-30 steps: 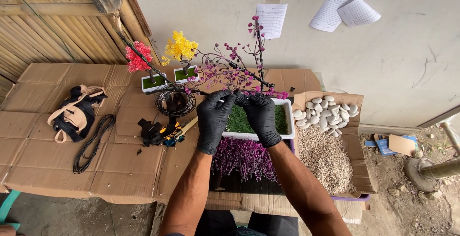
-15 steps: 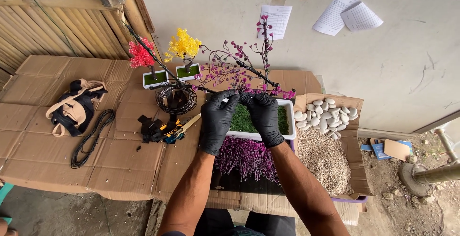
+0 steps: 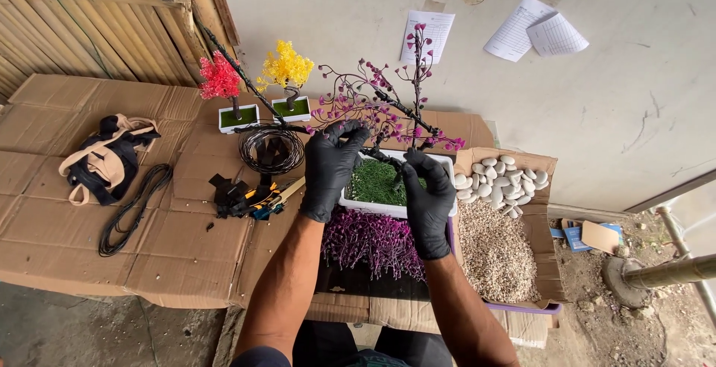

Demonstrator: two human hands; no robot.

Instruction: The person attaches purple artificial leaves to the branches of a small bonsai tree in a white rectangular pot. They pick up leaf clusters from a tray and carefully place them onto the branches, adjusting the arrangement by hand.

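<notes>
A wire tree (image 3: 388,110) with magenta bead blossoms stands in a white tray (image 3: 388,208) filled with green artificial grass. Both my hands wear black gloves. My left hand (image 3: 332,169) reaches over the tray's left end, and its fingertips pinch a lower branch of the tree. My right hand (image 3: 426,201) lies over the right part of the tray, with its fingers closed on the dark trunk near its base. A heap of purple bead sprigs (image 3: 369,239) lies just in front of the tray.
Small red (image 3: 220,80) and yellow (image 3: 286,68) bead trees stand behind a black wire coil (image 3: 272,149). Pliers and tools (image 3: 250,195), a strap bag (image 3: 104,160) and a black cable (image 3: 134,206) lie on the cardboard at left. White pebbles (image 3: 501,177) and gravel (image 3: 496,251) fill a box at right.
My hands, close together at the tree before, have drawn slightly apart. The left one now sits higher on a branch and the right one lower at the trunk.
</notes>
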